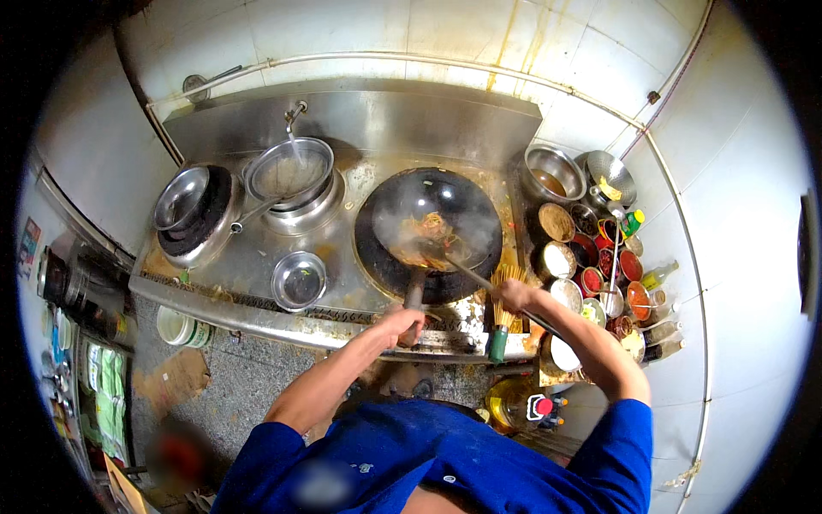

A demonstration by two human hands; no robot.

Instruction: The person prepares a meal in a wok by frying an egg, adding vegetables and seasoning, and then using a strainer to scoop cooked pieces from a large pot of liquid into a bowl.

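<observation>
My left hand is closed around the handle of a dark wok, which rests over the stove burner. Steam rises from noodle-like food strips in the wok. With my right hand I grip the long metal shaft of a ladle or wok spatula. Its head lies among the food, partly hidden by steam. Beneath my right hand, a bamboo wok brush with a green-wrapped handle lies on the stove's right side.
Seasoning bowls and bottles crowd the right side. Water runs from a tap into a strainer-topped pot at the back left. A metal bowl sits left of the wok. An oil jug stands below the stove.
</observation>
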